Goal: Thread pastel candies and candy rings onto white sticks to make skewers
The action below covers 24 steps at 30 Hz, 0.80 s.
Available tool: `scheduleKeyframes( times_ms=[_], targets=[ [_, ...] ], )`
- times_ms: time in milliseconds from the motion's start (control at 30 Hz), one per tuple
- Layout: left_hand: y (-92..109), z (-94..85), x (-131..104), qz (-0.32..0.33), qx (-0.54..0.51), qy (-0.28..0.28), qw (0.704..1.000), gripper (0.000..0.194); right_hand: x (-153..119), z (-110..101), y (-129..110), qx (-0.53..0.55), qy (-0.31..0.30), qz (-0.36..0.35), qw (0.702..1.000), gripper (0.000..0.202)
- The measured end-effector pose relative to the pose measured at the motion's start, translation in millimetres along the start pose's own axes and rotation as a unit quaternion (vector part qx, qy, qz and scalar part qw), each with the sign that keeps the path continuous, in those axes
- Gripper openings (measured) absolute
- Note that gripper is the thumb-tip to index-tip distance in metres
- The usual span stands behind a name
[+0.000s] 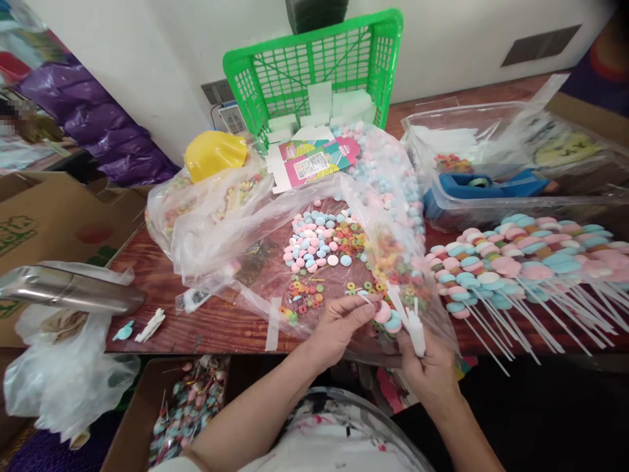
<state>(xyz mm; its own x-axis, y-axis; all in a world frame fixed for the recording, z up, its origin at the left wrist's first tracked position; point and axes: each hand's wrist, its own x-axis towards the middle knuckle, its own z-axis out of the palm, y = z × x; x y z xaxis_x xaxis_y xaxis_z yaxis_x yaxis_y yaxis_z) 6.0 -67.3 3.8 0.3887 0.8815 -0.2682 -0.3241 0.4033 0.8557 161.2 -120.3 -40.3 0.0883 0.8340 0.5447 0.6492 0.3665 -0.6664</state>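
Observation:
In front of my body, my right hand (426,367) grips a bundle of white plastic sticks (415,328). Pink and blue candy discs (388,317) sit between my two hands, apparently on a stick. My left hand (341,326) pinches at the left end of these discs, fingertips together. Just beyond, a clear plastic sheet (255,262) carries a pile of pink, blue and white candy discs (309,239). Small colourful candy rings (350,237) lie next to them, with more rings (307,295) nearer my left hand.
On the right lie rows of candy skewers (521,255) with white sticks. Behind them stands a clear bin (472,213) with a blue tape dispenser (491,185). A green basket (314,56) stands at the back. At left are a steel flask (69,288) and a floor-level box (128,419) of wrapped candies.

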Motion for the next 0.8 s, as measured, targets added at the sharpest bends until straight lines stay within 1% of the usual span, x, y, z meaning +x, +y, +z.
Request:
scheduleKeyframes(
  times_ms=[67, 133, 233, 267, 300, 333, 367, 400, 433, 500, 533, 600, 667, 733, 800],
  targets=[
    [-1.1, 0.4, 1.3, -0.001, 0.015, 0.005, 1.0, 0.034, -1.4, 1.5, -1.2, 0.002, -0.008, 0.004, 1.0, 0.019],
    [3.3, -1.7, 5.3, 0.0, 0.06, -0.006, 0.998, 0.034, -3.1, 3.4, -2.0, 0.008, -0.004, 0.006, 1.0, 0.018],
    [23.4, -13.9, 23.0, 0.017, 0.179, -0.034, 0.983, 0.043, -2.1, 3.4, -1.0, 0.012, 0.033, 0.022, 0.999, 0.014],
    [32.0, -19.9, 32.8, 0.038, 0.23, -0.032, 0.972, 0.047, -0.9, 2.5, 0.0, 0.014, 0.05, 0.033, 0.998, 0.014],
    [40.1, -26.0, 44.0, 0.073, 0.285, -0.013, 0.956, 0.047, 0.5, 1.3, 1.1, 0.017, 0.068, 0.047, 0.996, 0.014],
    [47.0, -31.7, 55.8, 0.127, 0.357, 0.023, 0.925, 0.043, 1.7, 0.2, 2.3, 0.017, 0.084, 0.062, 0.994, 0.016],
    [51.9, -36.3, 67.3, 0.174, 0.455, 0.034, 0.872, 0.037, 2.6, -0.6, 3.6, 0.016, 0.096, 0.074, 0.992, 0.019],
    [54.7, -39.7, 77.7, 0.201, 0.561, 0.02, 0.803, 0.031, 3.1, -0.9, 4.8, 0.013, 0.104, 0.081, 0.991, 0.021],
    [55.4, -41.6, 86.1, 0.209, 0.633, 0.003, 0.745, 0.025, 3.1, -0.8, 5.8, 0.009, 0.11, 0.081, 0.991, 0.023],
    [53.2, -42.4, 96.1, 0.21, 0.694, -0.03, 0.688, 0.022, 2.0, 0.5, 7.4, 0.005, 0.103, 0.073, 0.992, 0.022],
    [51.9, -42.1, 97.9, 0.216, 0.706, -0.043, 0.673, 0.023, 1.3, 1.2, 8.0, 0.007, 0.097, 0.068, 0.993, 0.021],
    [52.7, -43.0, 97.9, 0.246, 0.712, -0.042, 0.657, 0.026, 0.2, 2.0, 8.6, 0.007, 0.093, 0.063, 0.994, 0.019],
    [59.1, -47.8, 97.6, 0.269, 0.707, -0.004, 0.654, 0.024, -0.1, 1.5, 8.7, 0.002, 0.099, 0.061, 0.993, 0.02],
    [67.8, -55.7, 99.3, 0.255, 0.701, 0.027, 0.665, 0.016, 0.2, 0.4, 8.3, -0.003, 0.108, 0.057, 0.992, 0.021],
    [74.0, -63.9, 102.0, 0.228, 0.71, 0.02, 0.666, 0.007, 0.6, -0.4, 7.6, 0.001, 0.106, 0.05, 0.993, 0.018]
  ],
)
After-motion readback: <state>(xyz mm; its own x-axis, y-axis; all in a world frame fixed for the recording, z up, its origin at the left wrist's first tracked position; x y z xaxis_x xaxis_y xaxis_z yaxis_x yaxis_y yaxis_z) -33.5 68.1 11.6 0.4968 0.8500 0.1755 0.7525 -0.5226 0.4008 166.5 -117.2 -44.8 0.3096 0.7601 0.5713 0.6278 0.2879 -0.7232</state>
